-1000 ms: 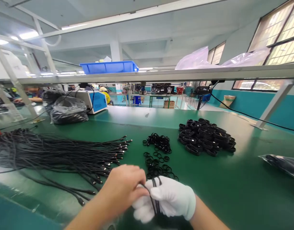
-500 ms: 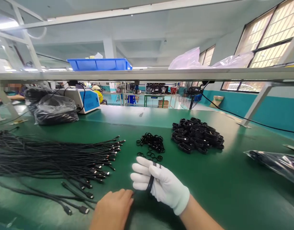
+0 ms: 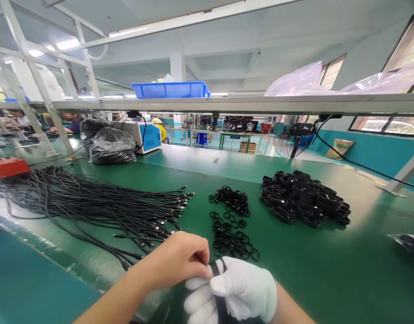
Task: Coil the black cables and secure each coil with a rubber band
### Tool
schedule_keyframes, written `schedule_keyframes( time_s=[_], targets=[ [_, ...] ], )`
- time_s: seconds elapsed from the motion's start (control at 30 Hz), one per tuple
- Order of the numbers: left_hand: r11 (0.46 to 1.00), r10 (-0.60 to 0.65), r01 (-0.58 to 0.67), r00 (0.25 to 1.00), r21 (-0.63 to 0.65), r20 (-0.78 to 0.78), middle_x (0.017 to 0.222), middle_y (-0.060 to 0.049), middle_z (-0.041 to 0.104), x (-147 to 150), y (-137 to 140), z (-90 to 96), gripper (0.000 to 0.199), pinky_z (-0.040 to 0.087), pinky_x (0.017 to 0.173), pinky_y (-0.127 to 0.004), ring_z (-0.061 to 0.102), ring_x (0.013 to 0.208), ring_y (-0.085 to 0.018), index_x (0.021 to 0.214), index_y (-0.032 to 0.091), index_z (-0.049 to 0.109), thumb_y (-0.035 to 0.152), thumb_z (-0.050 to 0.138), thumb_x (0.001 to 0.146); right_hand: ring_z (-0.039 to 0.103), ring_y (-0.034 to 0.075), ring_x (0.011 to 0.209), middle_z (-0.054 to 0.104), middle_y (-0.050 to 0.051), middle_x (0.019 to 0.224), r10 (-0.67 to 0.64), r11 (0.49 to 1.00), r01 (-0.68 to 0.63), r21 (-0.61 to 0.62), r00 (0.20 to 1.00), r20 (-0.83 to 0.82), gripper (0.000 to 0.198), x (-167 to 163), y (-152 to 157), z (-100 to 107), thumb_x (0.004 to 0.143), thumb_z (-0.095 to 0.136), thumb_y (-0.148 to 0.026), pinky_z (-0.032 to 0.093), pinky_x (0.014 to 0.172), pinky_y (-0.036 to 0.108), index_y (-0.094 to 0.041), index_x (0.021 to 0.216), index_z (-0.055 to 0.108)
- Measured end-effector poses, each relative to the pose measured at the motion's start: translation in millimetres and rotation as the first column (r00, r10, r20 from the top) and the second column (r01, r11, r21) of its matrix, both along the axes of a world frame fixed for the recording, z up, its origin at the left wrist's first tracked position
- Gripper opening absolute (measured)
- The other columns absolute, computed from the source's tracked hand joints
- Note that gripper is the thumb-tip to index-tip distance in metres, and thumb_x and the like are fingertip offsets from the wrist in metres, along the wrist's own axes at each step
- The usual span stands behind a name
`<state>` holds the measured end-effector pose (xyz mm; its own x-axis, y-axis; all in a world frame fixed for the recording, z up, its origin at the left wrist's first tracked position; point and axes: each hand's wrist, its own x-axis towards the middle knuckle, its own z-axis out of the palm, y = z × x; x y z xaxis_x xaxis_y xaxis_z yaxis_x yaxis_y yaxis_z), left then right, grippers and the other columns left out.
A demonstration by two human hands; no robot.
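My right hand, in a white glove, is closed with the thumb pressing a coiled black cable against the fingers. Several thin black rings sit around its index finger. At that fingertip my bare left hand is pinched, right beside the rings; what its fingertips hold is hidden. Just beyond the hands lie loose black rings, with a denser heap of small black rings behind them. Long black cables with plug ends stretch out on the left.
A pile of coiled black cables stands on the right of the green table. At the back left are a blue-and-white machine and a bagged bundle. Overhead, a shelf carries a blue tray. A red box is far left.
My left hand has moved up from the table to the gloved index finger. My right hand has come lower and nearer, uncovering loose rings. The view has swung left.
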<state>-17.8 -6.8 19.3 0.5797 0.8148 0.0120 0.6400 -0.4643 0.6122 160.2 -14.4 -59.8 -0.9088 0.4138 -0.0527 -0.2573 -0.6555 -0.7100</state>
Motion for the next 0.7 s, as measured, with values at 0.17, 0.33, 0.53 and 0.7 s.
schedule_keyframes(
  time_s=[0.17, 0.33, 0.53, 0.7],
  targets=[
    [0.985, 0.117, -0.090, 0.975, -0.144, 0.191, 0.067, 0.001, 0.065, 2.1, 8.0, -36.4, 0.014, 0.041, 0.058, -0.019, 0.057, 0.064, -0.013, 0.072, 0.014, 0.066, 0.024, 0.056, 0.076, 0.060, 0.018, 0.074, 0.063, 0.006, 0.078, 0.068, 0.990, -0.086, -0.115, 0.986, -0.152, 0.035, -11.3, -1.9, -0.7, 0.064, 0.073, -0.029, 0.040, 0.077, 0.035, -0.009, 0.089, 0.058],
    [0.967, 0.245, -0.248, 0.968, 0.061, 0.054, 0.083, -0.002, 0.070, -1.4, 2.4, -64.2, 0.025, 0.043, 0.069, -0.024, 0.061, 0.077, -0.018, 0.080, 0.020, 0.066, 0.017, 0.041, 0.081, 0.044, 0.008, 0.060, 0.040, -0.005, 0.063, -0.269, 0.945, 0.176, -0.275, 0.897, -0.352, 0.034, -16.6, 3.3, 23.5, 0.060, 0.078, -0.020, 0.029, 0.057, 0.020, -0.014, 0.074, 0.048],
    [0.912, 0.370, -0.243, 0.836, 0.332, -0.405, 0.082, -0.003, 0.069, 12.7, -15.9, -70.9, 0.029, 0.042, 0.060, -0.030, 0.065, 0.074, -0.025, 0.088, 0.024, 0.063, 0.017, 0.034, 0.091, 0.060, 0.019, 0.089, 0.062, 0.006, 0.094, -0.621, 0.774, 0.580, -0.253, 0.772, -0.131, 0.042, -4.1, 19.3, 17.2, 0.068, 0.075, -0.026, 0.042, 0.080, 0.034, -0.015, 0.103, 0.056],
    [0.859, 0.334, -0.090, 0.845, 0.505, -0.418, 0.072, -0.001, 0.066, 33.8, -30.0, -75.3, 0.024, 0.038, 0.060, -0.032, 0.063, 0.064, -0.023, 0.076, 0.021, 0.061, 0.007, 0.044, 0.085, 0.063, 0.024, 0.092, 0.064, 0.012, 0.101, -0.690, 0.707, 0.691, -0.151, 0.721, 0.069, 0.055, -2.8, 18.7, 8.8, 0.063, 0.079, -0.029, 0.042, 0.086, 0.040, -0.011, 0.110, 0.055]
  ],
)
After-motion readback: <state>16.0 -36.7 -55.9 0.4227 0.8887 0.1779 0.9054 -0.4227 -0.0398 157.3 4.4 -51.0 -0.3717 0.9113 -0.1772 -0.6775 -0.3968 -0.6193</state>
